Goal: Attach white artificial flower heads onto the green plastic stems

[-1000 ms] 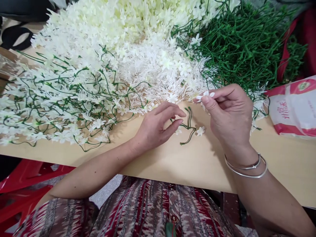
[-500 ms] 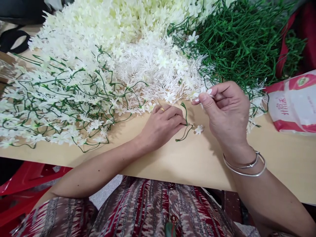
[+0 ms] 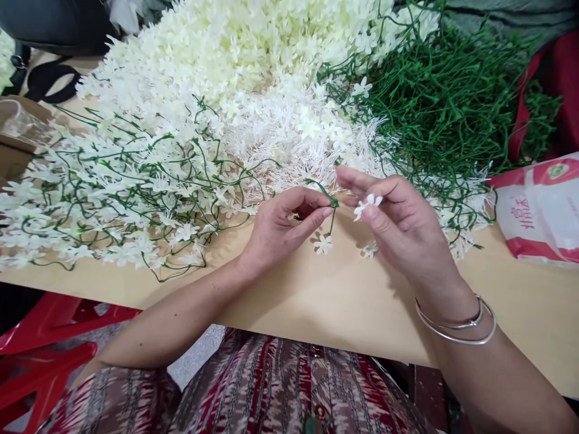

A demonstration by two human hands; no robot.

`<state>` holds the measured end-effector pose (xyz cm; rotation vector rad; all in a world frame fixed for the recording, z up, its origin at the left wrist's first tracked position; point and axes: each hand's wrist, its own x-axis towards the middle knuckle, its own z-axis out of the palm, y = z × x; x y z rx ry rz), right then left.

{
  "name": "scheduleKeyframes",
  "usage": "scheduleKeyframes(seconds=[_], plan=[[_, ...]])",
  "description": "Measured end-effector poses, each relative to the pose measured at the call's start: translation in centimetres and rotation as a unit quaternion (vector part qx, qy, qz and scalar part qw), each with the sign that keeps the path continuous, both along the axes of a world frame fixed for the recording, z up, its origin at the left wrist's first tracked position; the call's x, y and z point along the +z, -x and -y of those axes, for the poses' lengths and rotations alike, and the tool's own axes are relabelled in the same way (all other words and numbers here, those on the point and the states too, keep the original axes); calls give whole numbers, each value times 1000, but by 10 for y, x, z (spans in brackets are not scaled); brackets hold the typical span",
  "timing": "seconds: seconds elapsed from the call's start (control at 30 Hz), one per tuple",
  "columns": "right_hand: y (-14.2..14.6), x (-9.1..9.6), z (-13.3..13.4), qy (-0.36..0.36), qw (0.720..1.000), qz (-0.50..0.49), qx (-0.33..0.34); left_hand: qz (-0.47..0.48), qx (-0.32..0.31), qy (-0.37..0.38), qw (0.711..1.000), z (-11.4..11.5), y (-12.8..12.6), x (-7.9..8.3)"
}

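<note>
Both hands work at the centre of the frame, above the near part of the table [image 3: 353, 307]. The left hand [image 3: 283, 226] holds a branched green stem [image 3: 335, 203] in a narrow pinch, thumb against forefinger, with the branching end projecting past the fingertips and one strand hanging down. The right hand [image 3: 402, 226], right of centre, pinches a white blossom [image 3: 365, 207] between thumb and fingers; its other fingers are loosely extended toward the stem. Blossom and stem are near each other, with a visible gap. The step in hand is judged to be bringing a blossom to a stem end for joining. The next move appears to call for turning one tip of the stem to the blossom's centre, while the left pinch steadies the branch close to that tip. A loose flower [image 3: 322, 243] lies just below the stem; whether the hanging strand touches it cannot be determined. A second flower [image 3: 370, 249] lies below the right hand, partly hidden. Stemmed blossoms [image 3: 149, 181] lie in a heap at the left of the frame; bare green stems [image 3: 447, 90] are massed at upper right.
</note>
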<state>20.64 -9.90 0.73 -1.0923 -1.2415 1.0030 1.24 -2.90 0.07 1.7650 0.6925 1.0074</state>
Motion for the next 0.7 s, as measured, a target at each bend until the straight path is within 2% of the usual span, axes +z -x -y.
scheduleKeyframes(seconds=[0.1,0.2,0.33,0.47,0.6,0.7], plan=[[6,1,4,16,995,69,74,-12,0,-24,1000,1,0,2],[9,-2,4,21,991,100,89,-17,15,-50,999,0,1,5],[9,-1,3,31,995,75,60,-3,2,-59,998,-3,4,9],[2,5,1,37,997,48,51,-14,-11,-4,1000,-8,10,10],[-19,5,-4,5,999,51,-20,-16,11,31,999,-16,19,10],[-32,-1,-8,12,995,70,-64,11,31,63,997,-18,22,12]])
